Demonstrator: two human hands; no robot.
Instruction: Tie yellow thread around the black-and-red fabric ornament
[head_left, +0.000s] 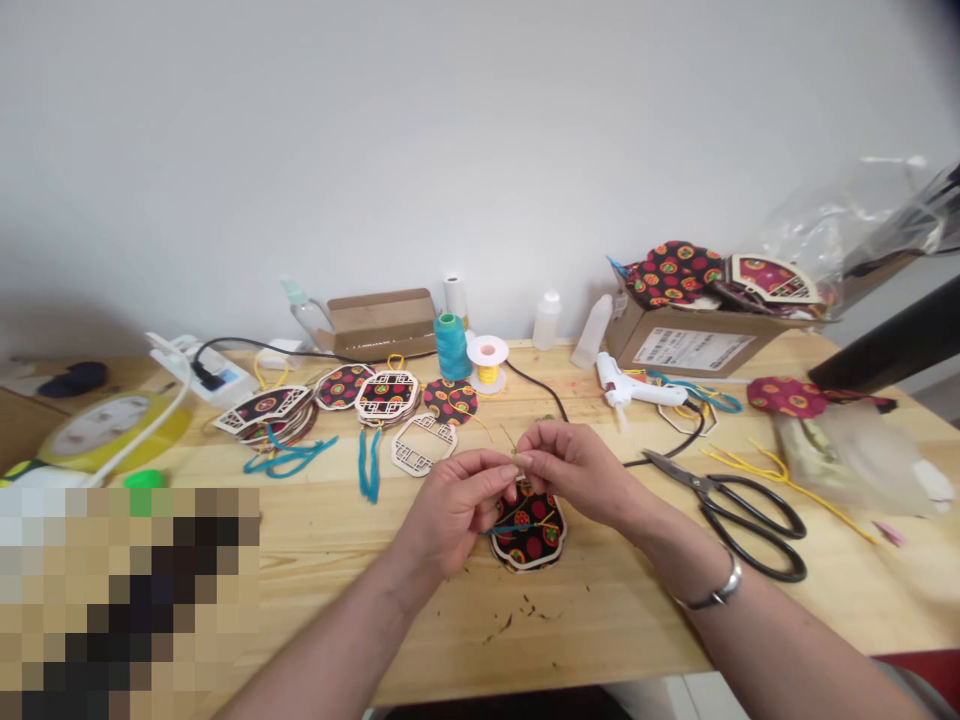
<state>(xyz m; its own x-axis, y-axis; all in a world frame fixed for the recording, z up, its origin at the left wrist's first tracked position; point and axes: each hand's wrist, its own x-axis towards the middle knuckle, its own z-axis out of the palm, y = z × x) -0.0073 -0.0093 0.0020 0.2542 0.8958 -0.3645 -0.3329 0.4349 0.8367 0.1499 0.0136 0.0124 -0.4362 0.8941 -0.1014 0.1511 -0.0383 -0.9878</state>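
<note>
My left hand and my right hand meet fingertip to fingertip above the table, both in a pinch. Between them is a thin yellow cord, its free end poking up past the fingertips. Just under the hands lies a dark fabric ornament with red and orange flower motifs and a pale scalloped wooden rim. A teal cord crosses its face, along with a bit of yellow cord. My fingers hide its upper edge. Large black-handled scissors rest open to the right of my right hand.
Behind are a teal thread cone, a yellow cord spool, a white glue gun and finished ornaments. A cardboard box holds more fabric pieces. A black cable runs across the table. Yellow tape lies left.
</note>
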